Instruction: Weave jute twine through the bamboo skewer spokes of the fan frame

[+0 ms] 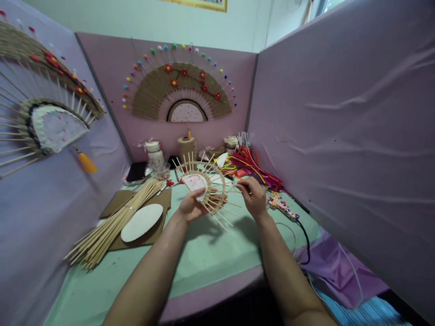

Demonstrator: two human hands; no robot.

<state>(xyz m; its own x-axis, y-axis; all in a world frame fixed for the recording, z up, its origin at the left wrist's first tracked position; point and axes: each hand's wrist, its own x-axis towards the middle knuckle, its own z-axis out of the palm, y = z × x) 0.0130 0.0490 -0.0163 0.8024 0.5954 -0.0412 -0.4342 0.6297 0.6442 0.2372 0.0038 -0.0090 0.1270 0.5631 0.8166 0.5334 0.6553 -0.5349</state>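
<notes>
My left hand point(193, 206) holds a small half-round fan frame point(208, 189) from below, with the thumb on its pale spotted centre piece. Thin wooden sticks radiate from that centre, and bands of jute twine run across them. At the fan's right side, my right hand point(253, 195) is closed in a pinch on a thin strand that looks like jute twine point(234, 182), close to the stick ends. On the table to the right of this hand lies a patterned glue gun point(284, 208) with a black cord.
Left on the table, a bundle of wooden sticks point(118, 222) and a white oval card point(142, 222) lie on cardboard point(166, 199). Behind stand a white bottle point(155, 156), a twine spool point(186, 147) and colourful pipe cleaners point(253, 165). Finished fans point(146, 93) hang on partition walls.
</notes>
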